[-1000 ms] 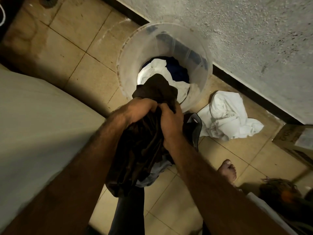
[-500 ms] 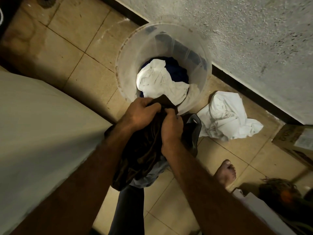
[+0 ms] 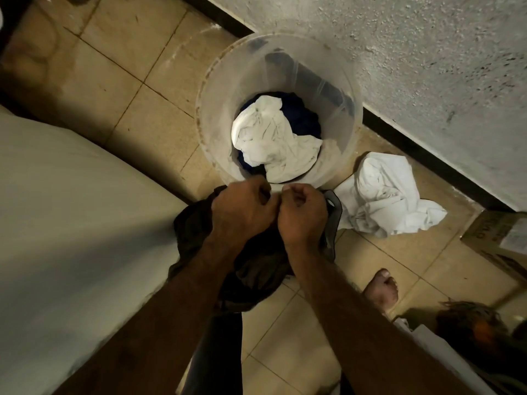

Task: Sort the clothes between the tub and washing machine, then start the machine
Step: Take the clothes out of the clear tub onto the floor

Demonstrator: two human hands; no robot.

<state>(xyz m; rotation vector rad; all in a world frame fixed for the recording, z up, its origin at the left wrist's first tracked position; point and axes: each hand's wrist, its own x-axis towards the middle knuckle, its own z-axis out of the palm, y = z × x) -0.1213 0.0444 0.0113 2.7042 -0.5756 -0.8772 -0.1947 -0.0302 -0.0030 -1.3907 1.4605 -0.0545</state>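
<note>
Left grip and right grip both fisted on dark garment; it hangs beneath them, tub just beyond.

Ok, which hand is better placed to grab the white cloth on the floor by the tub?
The right hand, probably: the white cloth lies on its side. The left hand is farther, and both grip the dark garment.
</note>
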